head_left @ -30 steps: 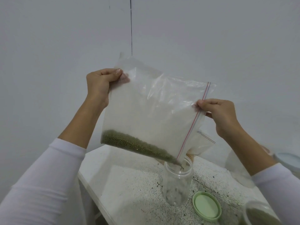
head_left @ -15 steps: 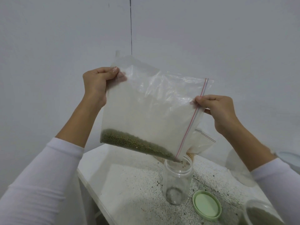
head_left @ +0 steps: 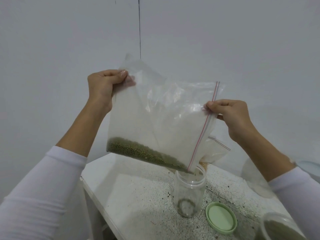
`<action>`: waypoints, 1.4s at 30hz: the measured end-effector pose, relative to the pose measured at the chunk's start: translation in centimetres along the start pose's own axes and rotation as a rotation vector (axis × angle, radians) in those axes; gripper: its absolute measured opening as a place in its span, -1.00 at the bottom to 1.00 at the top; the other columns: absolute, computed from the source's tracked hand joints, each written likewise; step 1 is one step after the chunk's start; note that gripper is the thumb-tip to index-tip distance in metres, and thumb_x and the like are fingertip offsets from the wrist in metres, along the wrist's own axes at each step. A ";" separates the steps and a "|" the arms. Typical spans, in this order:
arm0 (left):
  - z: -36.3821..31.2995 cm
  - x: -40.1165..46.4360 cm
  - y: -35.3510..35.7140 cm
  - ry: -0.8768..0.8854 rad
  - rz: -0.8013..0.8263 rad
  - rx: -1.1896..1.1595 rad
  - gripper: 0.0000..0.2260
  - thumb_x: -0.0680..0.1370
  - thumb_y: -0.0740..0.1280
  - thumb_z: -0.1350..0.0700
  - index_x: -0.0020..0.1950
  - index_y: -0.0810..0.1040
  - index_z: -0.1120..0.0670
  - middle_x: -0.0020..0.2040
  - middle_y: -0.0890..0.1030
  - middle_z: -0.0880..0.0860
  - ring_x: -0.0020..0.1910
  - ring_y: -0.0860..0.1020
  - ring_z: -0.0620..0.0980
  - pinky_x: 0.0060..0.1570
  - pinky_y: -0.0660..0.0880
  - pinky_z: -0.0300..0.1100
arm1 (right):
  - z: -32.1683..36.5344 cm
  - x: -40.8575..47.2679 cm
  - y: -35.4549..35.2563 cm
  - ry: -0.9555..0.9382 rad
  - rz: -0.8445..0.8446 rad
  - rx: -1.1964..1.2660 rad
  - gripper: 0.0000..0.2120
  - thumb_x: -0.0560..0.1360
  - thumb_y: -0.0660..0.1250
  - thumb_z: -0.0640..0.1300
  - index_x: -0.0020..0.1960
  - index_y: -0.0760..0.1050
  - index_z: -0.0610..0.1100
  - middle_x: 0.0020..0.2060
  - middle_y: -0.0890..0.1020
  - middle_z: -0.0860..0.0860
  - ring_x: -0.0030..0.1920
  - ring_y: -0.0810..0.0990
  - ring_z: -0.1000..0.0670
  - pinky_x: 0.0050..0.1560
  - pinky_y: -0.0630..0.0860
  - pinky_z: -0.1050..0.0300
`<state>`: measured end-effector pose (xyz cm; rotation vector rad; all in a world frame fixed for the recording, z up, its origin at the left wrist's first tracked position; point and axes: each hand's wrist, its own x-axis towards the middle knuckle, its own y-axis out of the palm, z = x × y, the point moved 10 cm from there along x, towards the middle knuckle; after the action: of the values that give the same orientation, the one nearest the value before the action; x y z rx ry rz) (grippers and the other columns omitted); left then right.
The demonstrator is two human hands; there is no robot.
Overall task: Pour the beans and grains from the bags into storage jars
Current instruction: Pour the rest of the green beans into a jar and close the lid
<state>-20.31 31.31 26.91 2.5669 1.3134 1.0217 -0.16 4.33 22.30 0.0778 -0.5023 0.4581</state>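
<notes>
Above the speckled worktop (head_left: 138, 201), a person holds a clear zip bag (head_left: 161, 122) tilted so its lowest corner sits at the mouth of an open clear jar (head_left: 189, 191). The left hand (head_left: 103, 87) grips the bag's raised closed corner, fingers curled round the plastic; the right hand (head_left: 230, 115) pinches the bag at its red zip strip (head_left: 203, 129), near the open edge. Green beans (head_left: 143, 153) lie in a wedge along the bag's lower edge, sloping down toward the corner over the jar. A few beans appear to lie on the jar's bottom, so the pour seems only just begun.

The step in hand is judged to be emptying this bag into the jar. The next move likely calls for lifting the left hand higher so the wedge slides, while the right keeps the opening narrow and centred over the mouth; the jar is slim, and a wide opening could spill beans onto the worktop.

Just right of the jar lies a green lid (head_left: 220, 217), underside up. Another jar (head_left: 280, 229), holding something green, stands at the lower right edge. A second plastic bag (head_left: 216, 151) sits behind the jar, partly hidden. None of these blocks the pour.
</notes>
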 end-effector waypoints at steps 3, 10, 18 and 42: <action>0.0 0.0 -0.4 -0.009 -0.028 -0.018 -0.95 0.46 0.39 0.36 -0.21 0.59 0.28 -0.38 0.65 0.07 -0.29 0.66 0.04 -0.15 0.59 -0.18 | -0.1 0.0 -0.1 -0.002 -0.013 0.025 -0.87 0.48 0.38 -0.26 -0.24 0.62 -0.18 -0.37 0.68 0.06 -0.26 0.64 0.05 0.03 0.58 0.14; -0.4 0.1 -0.6 0.037 -0.024 0.077 -0.93 0.46 0.42 0.30 -0.23 0.63 0.20 -0.35 0.67 0.02 -0.24 0.67 0.00 -0.09 0.58 -0.19 | -0.1 0.0 -0.1 -0.016 -0.016 0.011 -0.88 0.48 0.38 -0.25 -0.23 0.63 -0.17 -0.36 0.68 0.06 -0.24 0.64 0.05 0.04 0.57 0.13; -0.4 0.2 -0.1 0.043 0.010 0.108 -0.97 0.43 0.45 0.28 -0.22 0.65 0.19 -0.31 0.69 0.03 -0.17 0.67 0.02 -0.08 0.57 -0.21 | -0.1 0.0 0.0 -0.006 0.004 -0.001 -0.88 0.47 0.39 -0.25 -0.24 0.63 -0.16 -0.37 0.68 0.06 -0.23 0.65 0.09 0.09 0.57 0.10; -0.9 0.2 0.3 0.076 -0.033 0.041 -0.92 0.42 0.44 0.34 -0.26 0.64 0.20 -0.35 0.67 0.05 -0.25 0.67 0.03 -0.13 0.57 -0.19 | -0.1 -0.1 -0.1 -0.031 -0.002 0.026 -0.87 0.47 0.39 -0.26 -0.25 0.63 -0.16 -0.36 0.69 0.06 -0.22 0.65 0.10 0.14 0.54 0.09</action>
<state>-20.48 31.10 27.83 2.5498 1.4043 1.1077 -0.21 4.22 22.18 0.1109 -0.5269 0.4620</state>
